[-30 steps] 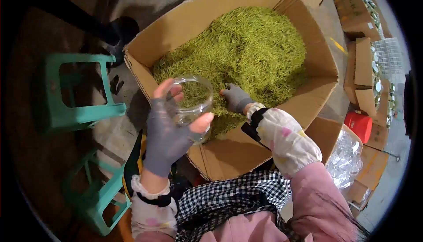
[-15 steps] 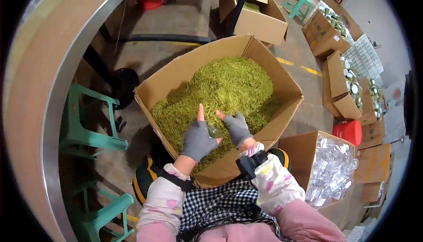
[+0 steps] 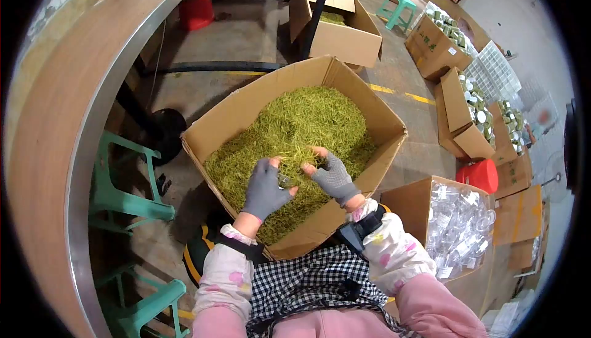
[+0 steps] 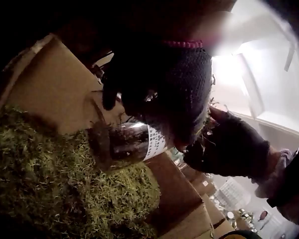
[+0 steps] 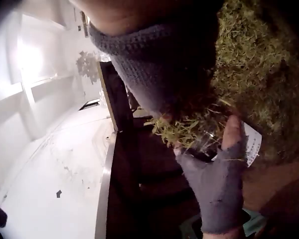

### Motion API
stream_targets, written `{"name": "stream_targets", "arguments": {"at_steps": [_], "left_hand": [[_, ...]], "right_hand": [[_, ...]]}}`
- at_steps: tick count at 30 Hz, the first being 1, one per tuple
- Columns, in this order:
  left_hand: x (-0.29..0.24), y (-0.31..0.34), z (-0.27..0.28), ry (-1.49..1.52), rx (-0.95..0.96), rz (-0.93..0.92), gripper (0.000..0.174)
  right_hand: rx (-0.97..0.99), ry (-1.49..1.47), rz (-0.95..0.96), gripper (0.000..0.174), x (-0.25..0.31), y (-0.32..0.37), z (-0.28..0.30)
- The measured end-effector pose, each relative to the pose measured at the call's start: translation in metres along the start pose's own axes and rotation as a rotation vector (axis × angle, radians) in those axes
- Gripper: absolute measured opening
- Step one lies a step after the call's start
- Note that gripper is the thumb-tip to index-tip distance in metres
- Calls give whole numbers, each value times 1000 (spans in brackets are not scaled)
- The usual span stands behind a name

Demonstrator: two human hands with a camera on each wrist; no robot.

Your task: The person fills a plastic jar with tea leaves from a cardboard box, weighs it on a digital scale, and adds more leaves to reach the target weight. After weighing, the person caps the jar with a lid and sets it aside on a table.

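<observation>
In the head view, my left hand [image 3: 266, 190], in a grey fingerless glove, grips a clear jar [image 4: 124, 142] with a white printed label. Most of the jar hides behind that hand in the head view. My right hand [image 3: 334, 177], gloved the same way, holds a clump of dried green plant strands [image 5: 189, 130] at the jar's mouth, and loose strands stick out around the rim. Both hands are close together over a big cardboard box [image 3: 228, 111] heaped with the same strands [image 3: 308, 113].
At the right stands a box of clear empty jars [image 3: 458, 230], with a red bucket [image 3: 479, 176] behind it. Boxes of filled jars [image 3: 477, 110] line the right side. Green stools [image 3: 132, 196] and a long table edge [image 3: 68, 128] are at the left. Another open carton [image 3: 345, 39] stands beyond.
One second ago my right hand was down in the strands and the jar was held up at the left. Both hands have since come together at the jar, and the head view has shifted.
</observation>
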State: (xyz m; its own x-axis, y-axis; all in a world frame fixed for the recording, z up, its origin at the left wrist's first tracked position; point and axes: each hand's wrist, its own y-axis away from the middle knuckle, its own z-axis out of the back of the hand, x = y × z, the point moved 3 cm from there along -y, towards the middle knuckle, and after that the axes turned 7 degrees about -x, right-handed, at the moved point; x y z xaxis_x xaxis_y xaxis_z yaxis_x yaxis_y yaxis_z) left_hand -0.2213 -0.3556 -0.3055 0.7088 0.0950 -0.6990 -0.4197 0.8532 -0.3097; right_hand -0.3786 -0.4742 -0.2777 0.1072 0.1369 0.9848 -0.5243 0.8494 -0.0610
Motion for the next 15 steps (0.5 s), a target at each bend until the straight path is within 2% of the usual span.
{"name": "stream_targets", "arguments": {"at_steps": [1,3,4,6,7,9,10,11,13,14,15], "left_hand": [[-2,0,-1,18,-37,-34,97],[-6,1,4,31,-63,-57,101],[-7,1,6,66,-62,-77,106],[-8,2,9,97,-49,-93,111],[-7,3,9,85,-30,-115,115],[-7,2,11,67,-6,-137,119],[-7,-1,13,71,-34,-127,122],[-6,-4,15,77,-67,-119,125],[-2,-6,15,167,-96,-40,123],[1,-6,14,261,-126,33,122],[2,-6,12,263,-126,35,122]], "right_hand": [[1,0,-2,51,-6,-2,1],[-18,347,-4,34,-8,-3,-2],[-15,342,-16,34,-9,-2,-6],[82,730,306,29,16,0,-23],[81,724,296,29,24,-2,-26],[292,808,157,23,38,-8,-34],[338,761,62,32,49,-9,-30],[339,755,61,32,48,-8,-26],[136,454,224,46,54,-6,-14],[123,679,307,56,60,-3,-9],[125,681,306,56,59,-1,-10]]}}
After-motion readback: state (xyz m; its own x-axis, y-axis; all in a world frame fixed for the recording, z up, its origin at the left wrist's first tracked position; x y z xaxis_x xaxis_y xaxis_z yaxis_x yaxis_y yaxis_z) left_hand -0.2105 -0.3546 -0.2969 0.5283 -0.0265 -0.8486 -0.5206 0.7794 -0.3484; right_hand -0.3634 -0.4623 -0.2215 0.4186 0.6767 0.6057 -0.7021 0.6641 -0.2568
